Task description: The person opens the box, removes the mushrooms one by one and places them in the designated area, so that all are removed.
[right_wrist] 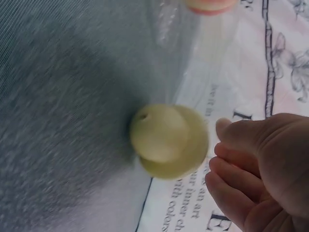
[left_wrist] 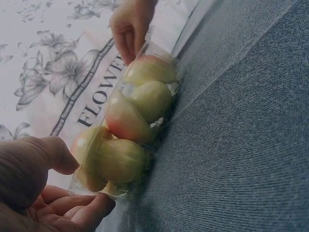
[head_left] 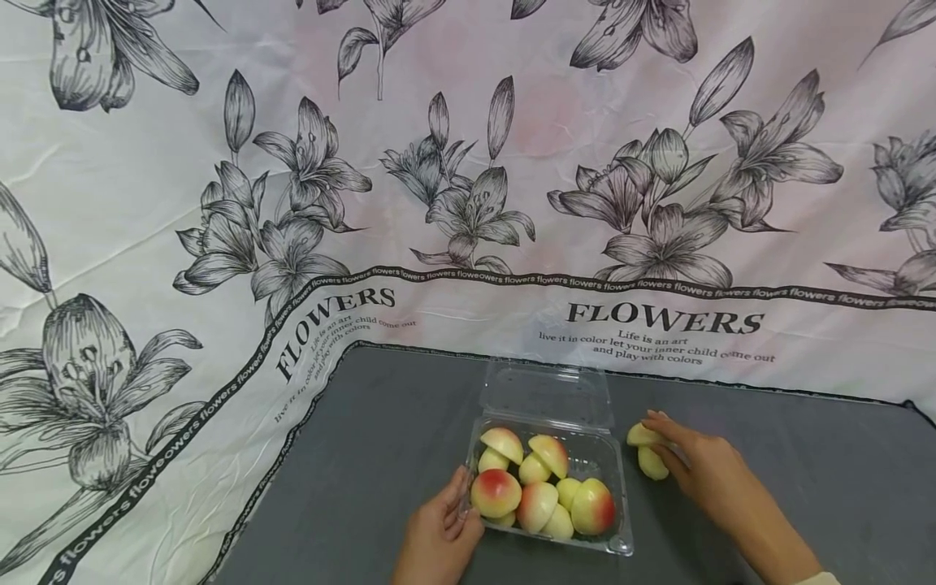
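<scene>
Fingers of the left hand (head_left: 439, 532) pinch the near-left edge of a clear plastic box (head_left: 621, 496), at its eight o'clock. Fingers of the right hand (head_left: 704, 465) are loosely bent just beside a lone pale-yellow mushroom (head_left: 652, 465); the right wrist view shows a narrow gap between them. That mushroom rests on the dark grey bench (head_left: 366, 455), near the box at about two o'clock, its stem toward five o'clock. Inside the box sit five more mushrooms (head_left: 537, 505), with yellow caps blushed red. The clear lid (head_left: 544, 394) is folded back at twelve o'clock. Beyond it rises a white cloth (head_left: 475, 317) printed with lilies and "FLOWERS".
</scene>
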Tool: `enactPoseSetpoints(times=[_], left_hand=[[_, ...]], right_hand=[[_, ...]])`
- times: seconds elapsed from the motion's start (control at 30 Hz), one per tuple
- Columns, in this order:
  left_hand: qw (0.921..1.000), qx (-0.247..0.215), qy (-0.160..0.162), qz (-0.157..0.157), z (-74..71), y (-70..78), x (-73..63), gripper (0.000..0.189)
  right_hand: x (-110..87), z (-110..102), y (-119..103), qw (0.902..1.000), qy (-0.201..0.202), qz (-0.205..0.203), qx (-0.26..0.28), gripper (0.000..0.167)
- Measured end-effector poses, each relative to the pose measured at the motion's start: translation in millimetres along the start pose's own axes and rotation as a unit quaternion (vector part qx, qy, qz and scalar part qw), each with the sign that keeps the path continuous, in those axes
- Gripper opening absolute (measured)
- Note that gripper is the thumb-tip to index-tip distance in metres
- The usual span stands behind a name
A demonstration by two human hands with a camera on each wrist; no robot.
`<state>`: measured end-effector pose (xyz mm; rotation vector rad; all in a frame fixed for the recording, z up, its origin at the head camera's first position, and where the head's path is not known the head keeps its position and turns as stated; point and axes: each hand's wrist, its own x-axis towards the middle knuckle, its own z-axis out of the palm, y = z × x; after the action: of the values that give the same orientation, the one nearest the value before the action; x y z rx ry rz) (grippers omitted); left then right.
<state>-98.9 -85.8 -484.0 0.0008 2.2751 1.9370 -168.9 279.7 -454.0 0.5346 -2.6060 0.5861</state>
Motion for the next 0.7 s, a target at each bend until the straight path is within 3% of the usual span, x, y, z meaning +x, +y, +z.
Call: enactPoseSetpoints(times=[0.37,0.6,0.7], left_hand=[[1.0,-0.004,-0.002,0.007,0.2,-1.0,0.5,0.069],[0.9998,-0.009,-0.006,0.015,-0.2,-2.5,0.6,0.069],[0.9998,-0.009,-0.002,0.02,-0.3,-4.4,0.8,0.068]], right_hand=[[9.1,-10,-32,0.9998,-0.015,-0.014,0.009,0.042],[8.2,-8,-44,0.9922,-0.005,-0.12,0.034,0.05],[8.5,-7,-51,0.9893,-0.004,-0.137,0.05,0.051]])
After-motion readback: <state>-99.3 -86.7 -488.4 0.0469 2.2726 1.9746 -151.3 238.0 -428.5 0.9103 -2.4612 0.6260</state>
